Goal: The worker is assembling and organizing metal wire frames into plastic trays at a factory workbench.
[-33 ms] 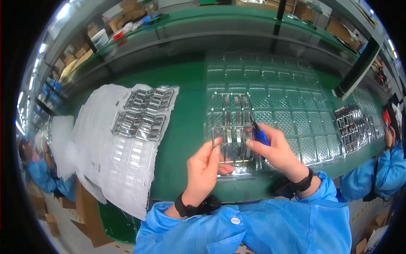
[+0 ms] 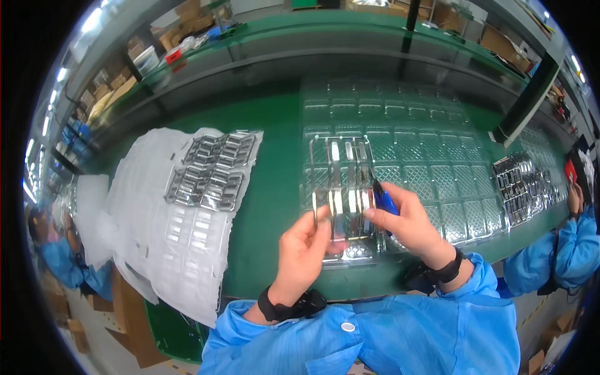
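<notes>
A rectangular frame of shiny, chrome-like strip parts (image 2: 335, 165) is held over a clear plastic blister tray (image 2: 431, 164). My left hand (image 2: 303, 247) pinches the frame's lower left side, its other fingertips reaching underneath. In my right hand (image 2: 409, 222) are blue-handled nippers (image 2: 387, 201), with their dark jaws at the frame's right side. Whether the jaws are open or closed on a part is too small to tell. To the left, more frames of shiny parts (image 2: 215, 165) lie on a white foam sheet (image 2: 147, 187).
The trays rest on a green table (image 2: 265, 250). More shiny frames (image 2: 515, 187) lie at the right, near a co-worker's hand (image 2: 575, 199). A dark post (image 2: 531, 100) rises behind them. Another person in blue (image 2: 65, 256) is at the far left.
The frame has tilted in my left hand, and its strips catch more light. My left hand has shifted very slightly; my right hand keeps the nippers in nearly the same place.
</notes>
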